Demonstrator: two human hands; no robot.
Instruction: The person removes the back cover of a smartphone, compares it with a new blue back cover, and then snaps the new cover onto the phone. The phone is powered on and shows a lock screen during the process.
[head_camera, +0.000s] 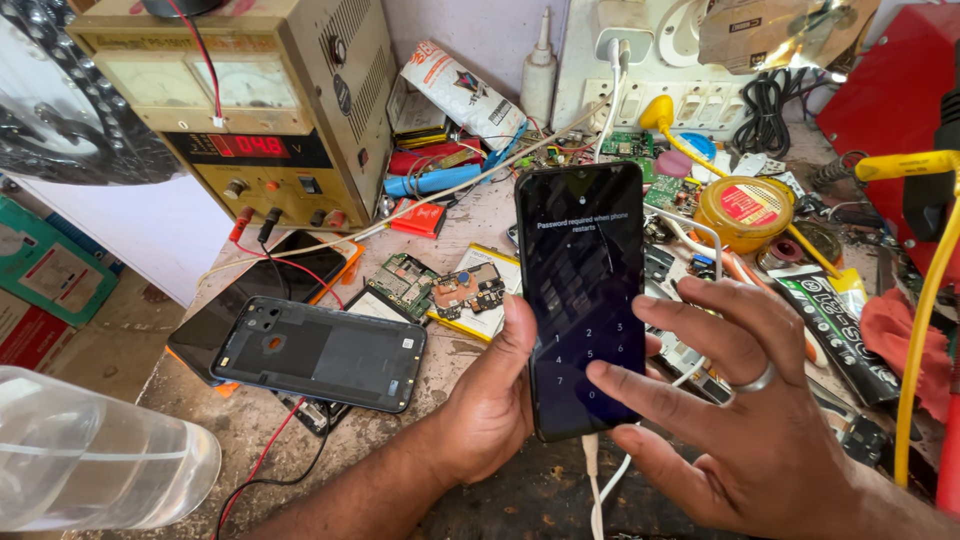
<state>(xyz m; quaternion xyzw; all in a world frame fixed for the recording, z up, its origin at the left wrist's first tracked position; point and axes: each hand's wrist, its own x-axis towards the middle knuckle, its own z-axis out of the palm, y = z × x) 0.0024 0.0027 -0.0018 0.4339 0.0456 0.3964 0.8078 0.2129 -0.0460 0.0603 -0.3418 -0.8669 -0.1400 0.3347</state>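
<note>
Head view: cluttered workbench, power supply.

We see a black smartphone standing upright in the centre of the frame, screen lit with a dim number pad (a lock screen, with pale text above). A white cable hangs from its bottom edge, toward the lower frame.

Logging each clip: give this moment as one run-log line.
left hand: holds smartphone upright | right hand: fingertip on lit keypad screen | white cable: plugged in below
</note>
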